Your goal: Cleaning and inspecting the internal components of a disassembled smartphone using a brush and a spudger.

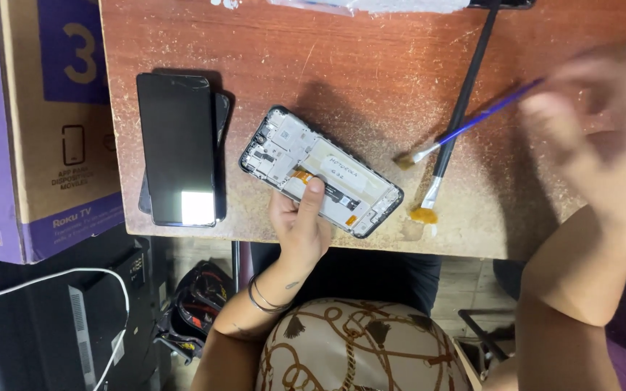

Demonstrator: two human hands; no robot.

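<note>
Head view showed the left hand [300,226] clamped on the phone frame [320,171] at centre, the blurred right hand [603,137] gripping a brush [472,124] at upper right.

An opened black smartphone frame [320,172] lies face-down and slanted near the front edge of the worn brown table, its back cover off, showing silver-grey inner plates, a white label and an orange flex strip. A thin blue-handled paintbrush [465,129] is held tilted, its pale bristles low near the wood, just beside the frame.
</note>
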